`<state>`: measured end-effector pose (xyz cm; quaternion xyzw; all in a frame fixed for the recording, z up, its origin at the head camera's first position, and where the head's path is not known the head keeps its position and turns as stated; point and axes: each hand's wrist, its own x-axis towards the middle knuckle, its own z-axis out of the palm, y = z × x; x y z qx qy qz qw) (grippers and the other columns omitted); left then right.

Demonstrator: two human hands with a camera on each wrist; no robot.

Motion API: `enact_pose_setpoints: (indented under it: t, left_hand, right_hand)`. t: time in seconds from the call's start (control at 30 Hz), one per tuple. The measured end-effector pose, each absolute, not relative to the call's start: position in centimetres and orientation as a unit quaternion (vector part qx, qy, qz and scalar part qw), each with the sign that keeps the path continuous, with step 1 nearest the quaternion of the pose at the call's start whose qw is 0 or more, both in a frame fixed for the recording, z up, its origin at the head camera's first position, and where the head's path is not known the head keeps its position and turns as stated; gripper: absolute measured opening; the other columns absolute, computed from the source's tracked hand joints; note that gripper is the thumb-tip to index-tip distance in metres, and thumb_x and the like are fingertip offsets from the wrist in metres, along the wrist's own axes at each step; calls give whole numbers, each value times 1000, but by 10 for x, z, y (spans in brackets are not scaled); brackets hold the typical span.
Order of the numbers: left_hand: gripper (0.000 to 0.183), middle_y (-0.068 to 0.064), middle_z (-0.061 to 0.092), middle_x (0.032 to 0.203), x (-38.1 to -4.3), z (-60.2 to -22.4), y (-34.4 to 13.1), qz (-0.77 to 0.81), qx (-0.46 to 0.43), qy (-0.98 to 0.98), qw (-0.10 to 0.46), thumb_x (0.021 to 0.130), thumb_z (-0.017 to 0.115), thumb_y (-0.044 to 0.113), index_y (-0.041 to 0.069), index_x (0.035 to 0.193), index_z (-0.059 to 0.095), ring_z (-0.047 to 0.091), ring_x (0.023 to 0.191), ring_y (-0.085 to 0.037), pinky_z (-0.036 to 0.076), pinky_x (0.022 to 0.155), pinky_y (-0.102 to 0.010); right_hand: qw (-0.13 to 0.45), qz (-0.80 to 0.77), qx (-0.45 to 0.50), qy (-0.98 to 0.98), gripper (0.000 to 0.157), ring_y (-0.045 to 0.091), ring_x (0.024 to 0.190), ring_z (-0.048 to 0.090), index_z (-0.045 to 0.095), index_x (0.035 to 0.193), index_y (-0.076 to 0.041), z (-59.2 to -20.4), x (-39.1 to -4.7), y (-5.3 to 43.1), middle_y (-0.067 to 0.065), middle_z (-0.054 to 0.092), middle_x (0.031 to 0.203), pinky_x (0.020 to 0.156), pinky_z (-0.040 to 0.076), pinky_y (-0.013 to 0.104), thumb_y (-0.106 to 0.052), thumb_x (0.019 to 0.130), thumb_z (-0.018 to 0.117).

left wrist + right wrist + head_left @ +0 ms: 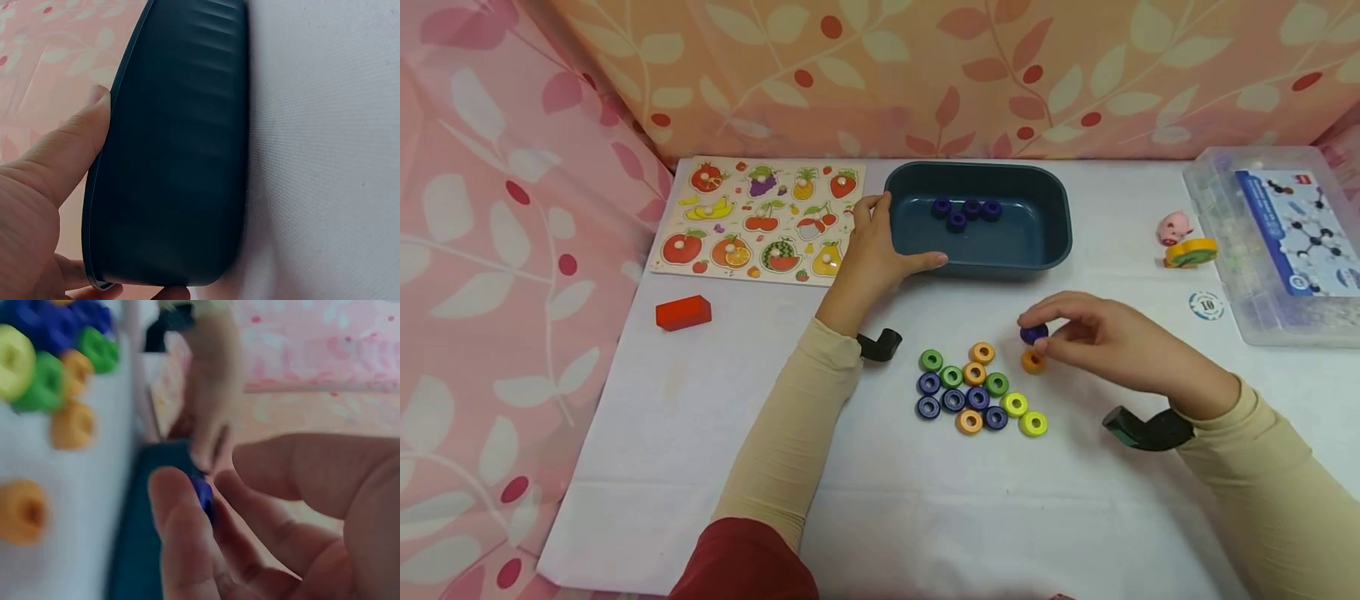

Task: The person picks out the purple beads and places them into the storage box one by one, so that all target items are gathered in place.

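Observation:
My left hand (874, 254) holds the left end of a dark teal plastic tub (1054, 223), thumb against the near rim and fingers about the left end. Several purple rings (957, 221) lie inside the tub. Over the table, in front of the tub's right half, my right hand (1101, 337) pinches a purple ring (1033, 333) between thumb and fingertips; the right wrist view shows that ring (204, 497) partly hidden by fingers. Just below it sits an orange ring (1033, 361). To the left, green, orange, purple and yellow rings (974, 398) lie in a loose cluster.
A fruit puzzle board (737, 221) lies left of the tub, with a red block (683, 312) nearer. To the right are a pig figure (1173, 227), a yellow-green toy piece (1191, 252), a round token marked 10 (1206, 306) and a clear case (1262, 321).

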<state>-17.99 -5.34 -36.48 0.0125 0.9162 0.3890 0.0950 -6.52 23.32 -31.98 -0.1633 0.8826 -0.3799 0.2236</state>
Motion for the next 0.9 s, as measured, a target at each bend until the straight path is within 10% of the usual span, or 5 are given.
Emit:
enact_pose_setpoints:
  t: [0.47,0.9]
  left_hand:
    - [125,-2,11,162,-181,-366,-53,383,11,919,96,69,85,61,17,162,15,35,142,-25,34,119,-39]
    - [123,-2,12,161,-182,-366,-53,381,11,920,94,70,84,61,17,162,15,35,141,-26,34,119,-39]
  right_hand:
    - [238,-385,-25,891,48,25,119,59,51,148,-20,-317,-190,204,12,70,125,111,40,50,-32,102,56]
    - [251,-439,17,863,47,16,113,65,49,148,-15,-345,-221,189,12,55,140,111,45,38,-30,105,52]
